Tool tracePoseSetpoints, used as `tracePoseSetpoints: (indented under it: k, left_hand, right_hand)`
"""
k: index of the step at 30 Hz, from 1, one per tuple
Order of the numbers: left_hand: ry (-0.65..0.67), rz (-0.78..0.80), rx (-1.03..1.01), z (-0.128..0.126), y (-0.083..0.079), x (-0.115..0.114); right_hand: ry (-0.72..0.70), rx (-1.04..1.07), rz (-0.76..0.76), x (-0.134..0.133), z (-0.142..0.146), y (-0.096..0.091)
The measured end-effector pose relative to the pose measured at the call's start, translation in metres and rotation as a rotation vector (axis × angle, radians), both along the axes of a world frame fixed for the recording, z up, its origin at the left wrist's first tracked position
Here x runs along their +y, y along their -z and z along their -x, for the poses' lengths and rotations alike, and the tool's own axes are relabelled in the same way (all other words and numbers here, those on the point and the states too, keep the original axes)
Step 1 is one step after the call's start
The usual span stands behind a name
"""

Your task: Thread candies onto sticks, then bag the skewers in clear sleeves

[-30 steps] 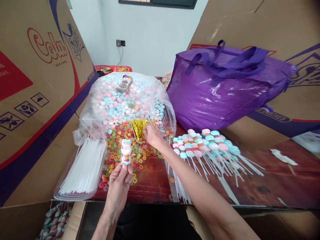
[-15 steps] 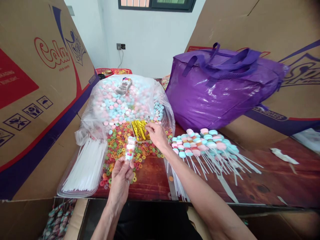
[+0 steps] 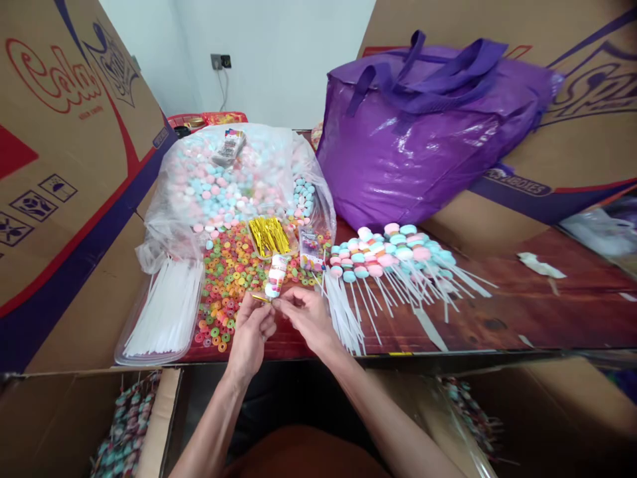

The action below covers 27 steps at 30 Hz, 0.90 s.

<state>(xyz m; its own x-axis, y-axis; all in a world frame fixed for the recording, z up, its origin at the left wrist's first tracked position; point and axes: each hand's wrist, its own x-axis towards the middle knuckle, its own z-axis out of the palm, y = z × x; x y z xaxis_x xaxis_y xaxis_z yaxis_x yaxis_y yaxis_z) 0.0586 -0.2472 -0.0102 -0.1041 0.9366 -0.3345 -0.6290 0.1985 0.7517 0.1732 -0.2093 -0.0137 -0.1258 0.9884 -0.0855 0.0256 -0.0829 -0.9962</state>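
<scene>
A marshmallow candy in a printed clear wrapper [image 3: 275, 276] stands upright between my hands. My left hand [image 3: 251, 330] is closed on its lower end. From the left fingertips a short gold twist tie [image 3: 259, 298] sticks out to the left. My right hand [image 3: 309, 321] pinches at the wrapper's neck, where the tie crosses; the fingers hide the exact grip. Just beyond the candy sits a small clear tub holding gold twist ties [image 3: 269, 236]. Colourful ring candies [image 3: 222, 287] are spread around it, and a stack of printed wrappers [image 3: 311, 249] lies to its right.
White sticks [image 3: 162, 307] fill a tray at the left. Behind lies a plastic bag of pastel marshmallows [image 3: 219, 182]. Assembled marshmallow sticks [image 3: 393, 252] lie at right, before a purple bag [image 3: 403, 153]. Cardboard boxes [image 3: 54, 166] flank the table; boxes below hold more candy sticks [image 3: 130, 425].
My right hand has come from the tub of twist ties down to the wrapped candy, bringing a gold tie to its base. The view has tilted lower.
</scene>
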Motion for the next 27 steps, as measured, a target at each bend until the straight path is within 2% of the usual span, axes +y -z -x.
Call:
tracePoseSetpoints:
  k: [4,9,13,17,19,21,23,25,27]
  left_hand:
    - [0.002,-0.059,0.083,-0.006,-0.001,-0.001]
    - [-0.028,0.006,0.052,-0.010,0.000,0.001]
    - [0.093,0.072,-0.155,-0.006,-0.005,-0.002]
    - [0.295,0.174,-0.402,0.002,-0.012,-0.009]
    - [0.393,0.171,-0.403,0.002,-0.015,-0.011]
    - [0.427,0.140,-0.294,-0.001,-0.015,-0.012]
    - [0.340,0.072,-0.093,-0.009,-0.012,-0.012]
    - [0.183,-0.012,0.104,-0.018,-0.008,-0.013]
    - [0.068,-0.053,0.204,-0.025,-0.002,-0.015]
  right_hand:
    - [-0.003,-0.130,-0.129,-0.005,-0.006,-0.007]
    - [-0.077,-0.153,-0.187,-0.018,-0.010,-0.006]
    - [-0.112,-0.031,-0.117,-0.022,-0.017,0.002]
    - [-0.256,0.049,-0.205,-0.019,-0.032,-0.007]
    - [-0.325,0.022,-0.248,-0.018,-0.039,-0.013]
    - [-0.342,-0.025,-0.272,-0.018,-0.042,-0.016]
    - [-0.286,-0.110,-0.303,-0.020,-0.041,-0.013]
    - [-0.192,-0.226,-0.322,-0.022,-0.039,-0.007]
    - [-0.110,-0.309,-0.288,-0.024,-0.035,-0.002]
